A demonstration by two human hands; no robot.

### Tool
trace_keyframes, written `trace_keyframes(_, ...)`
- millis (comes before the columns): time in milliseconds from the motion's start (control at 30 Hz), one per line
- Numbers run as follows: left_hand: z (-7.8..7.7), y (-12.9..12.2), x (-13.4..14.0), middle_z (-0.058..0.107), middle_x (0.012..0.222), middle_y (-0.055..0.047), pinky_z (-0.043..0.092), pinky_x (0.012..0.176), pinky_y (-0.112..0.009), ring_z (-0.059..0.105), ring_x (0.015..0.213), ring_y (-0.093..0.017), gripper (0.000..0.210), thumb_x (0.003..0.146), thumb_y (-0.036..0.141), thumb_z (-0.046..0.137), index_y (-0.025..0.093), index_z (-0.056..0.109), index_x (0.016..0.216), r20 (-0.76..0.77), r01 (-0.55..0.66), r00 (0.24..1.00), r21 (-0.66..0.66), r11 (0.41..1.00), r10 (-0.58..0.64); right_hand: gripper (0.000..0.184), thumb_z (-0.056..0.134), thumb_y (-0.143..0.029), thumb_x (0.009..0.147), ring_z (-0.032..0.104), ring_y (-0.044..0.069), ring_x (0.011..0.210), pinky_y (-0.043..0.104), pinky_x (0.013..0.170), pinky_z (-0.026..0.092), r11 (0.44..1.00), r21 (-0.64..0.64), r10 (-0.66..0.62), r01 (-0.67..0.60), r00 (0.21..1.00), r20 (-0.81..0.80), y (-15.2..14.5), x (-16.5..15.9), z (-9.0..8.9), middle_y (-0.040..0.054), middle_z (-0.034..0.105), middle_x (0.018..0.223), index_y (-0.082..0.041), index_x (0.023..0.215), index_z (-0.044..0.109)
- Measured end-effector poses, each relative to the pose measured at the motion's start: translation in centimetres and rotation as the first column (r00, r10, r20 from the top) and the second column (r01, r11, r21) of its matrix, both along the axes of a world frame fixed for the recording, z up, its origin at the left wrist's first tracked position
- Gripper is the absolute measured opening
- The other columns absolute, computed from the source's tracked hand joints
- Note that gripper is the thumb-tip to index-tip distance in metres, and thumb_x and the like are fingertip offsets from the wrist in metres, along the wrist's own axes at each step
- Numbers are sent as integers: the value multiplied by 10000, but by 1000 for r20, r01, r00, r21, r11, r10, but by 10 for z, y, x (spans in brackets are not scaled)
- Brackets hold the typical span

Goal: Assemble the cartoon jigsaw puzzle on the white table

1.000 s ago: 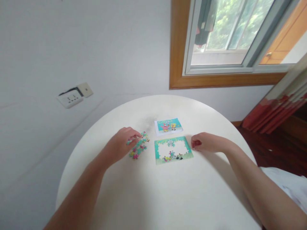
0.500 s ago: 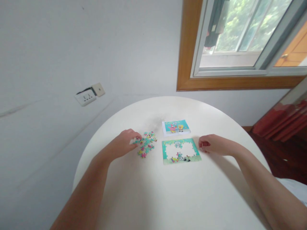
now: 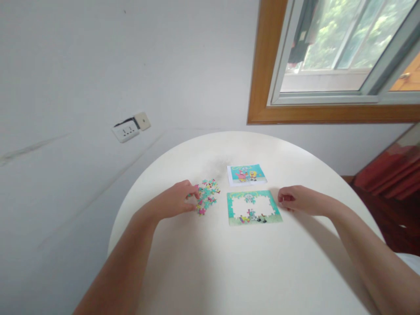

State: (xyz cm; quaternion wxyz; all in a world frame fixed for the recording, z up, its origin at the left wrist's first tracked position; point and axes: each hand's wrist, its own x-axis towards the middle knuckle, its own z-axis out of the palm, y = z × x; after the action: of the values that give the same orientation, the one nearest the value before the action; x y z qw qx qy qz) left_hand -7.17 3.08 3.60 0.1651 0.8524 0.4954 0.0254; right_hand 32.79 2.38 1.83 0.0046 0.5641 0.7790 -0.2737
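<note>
My left hand (image 3: 179, 197) is at the left edge of a pile of loose jigsaw pieces (image 3: 208, 196), coloured teal, pink and yellow. Its thumb and fingers are apart, and the fingertips reach the pile. To the right lies a partly assembled jigsaw puzzle (image 3: 234, 221), a teal and green cartoon frame around a white, piece-less middle. A few joined pieces jut inward from its top and bottom sides. My right hand (image 3: 297, 200) rests on the table just right of the puzzle, fingers curled inward; whatever they may hold is hidden.
Behind the puzzle lies a printed cartoon picture (image 3: 247, 174) on white paper. Everything stands on a round white table (image 3: 210, 262) against a wall. A wall socket (image 3: 126, 130) is at left, a wood-framed window (image 3: 315, 114) at upper right, and a red curtain (image 3: 390, 170) at far right.
The whole view has shifted, so everything appears slightly further right. My left hand's fingers have moved a little among the pieces at the pile's edge. My right hand stays beside the puzzle, fingers still curled.
</note>
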Motion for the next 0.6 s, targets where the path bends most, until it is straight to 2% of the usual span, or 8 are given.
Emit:
trace_keyframes(233, -9, -1, 6, 643, 908, -40, 446, 704, -275, 608, 815, -210, 221, 686, 257, 604, 197, 655, 893, -28, -72, 997, -37, 997, 71, 134, 501, -288, 777, 534, 162, 610, 267, 588, 379, 1000, -6, -3, 3, 1000, -15, 1, 2, -4, 22, 633, 687, -203, 741, 597)
trace_keyframes(433, -5, -4, 11, 651, 826, -25, 407, 642, -263, 600, 741, -193, 154, 679, 242, 561, 188, 620, 811, -73, -106, 992, -45, 993, 102, 148, 499, -314, 798, 539, 160, 614, 265, 591, 377, 1000, 0, 10, -10, 1000, -7, 2, 3, -6, 14, 634, 693, -207, 749, 589)
trace_keyframes(600, -4, -4, 11, 644, 793, -24, 388, 619, -263, 593, 719, -190, 140, 685, 234, 534, 179, 606, 792, -73, -86, 994, -57, 995, 82, 159, 498, -322, 805, 539, 159, 617, 269, 601, 380, 1000, -2, 11, -11, 1000, -18, 3, 3, -5, 16, 634, 695, -203, 754, 589)
